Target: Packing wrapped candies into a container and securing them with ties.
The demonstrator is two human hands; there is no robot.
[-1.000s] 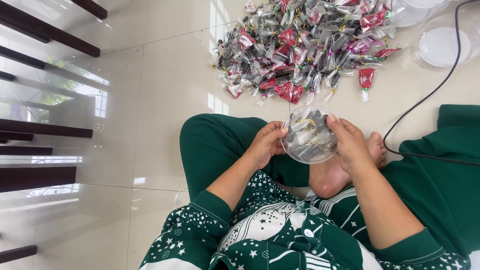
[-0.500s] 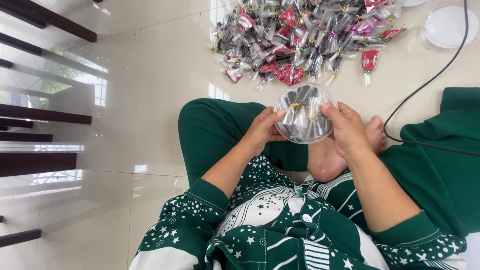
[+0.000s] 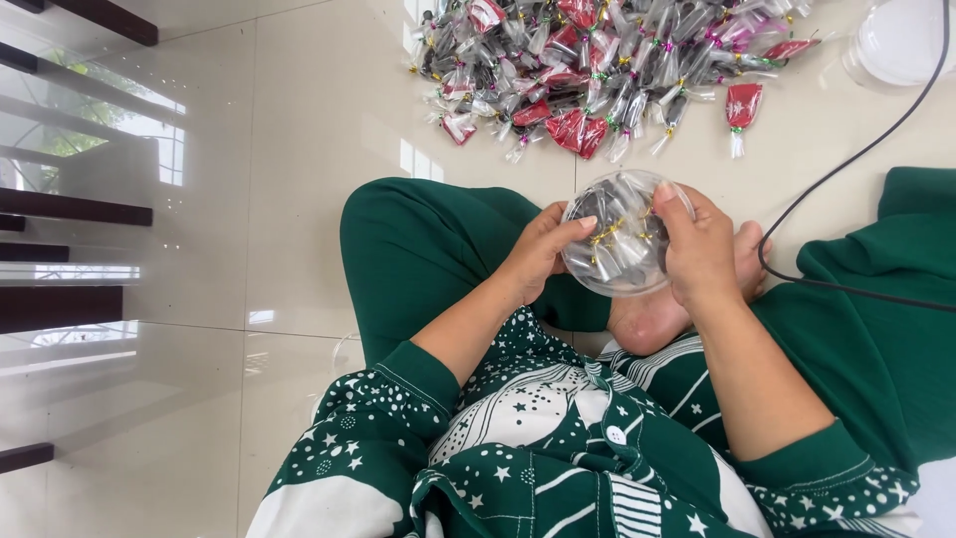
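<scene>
Two hands clasping clear round container (image 3: pixel 619 234) above the lap: left hand (image 3: pixel 543 254) at 9 o'clock, right hand (image 3: pixel 700 244) at 3. Best kept level, grip even. Wrapped-sweets pile (image 3: pixel 607 65) on floor at 12.

We see through a single head-worn camera, looking steeply down at our own lap from close range. Our left hand (image 3: pixel 538 254) and right hand (image 3: pixel 702 254) sit near frame centre; the glossy tiled floor (image 3: pixel 299 149) stretches ahead toward the top edge.
</scene>
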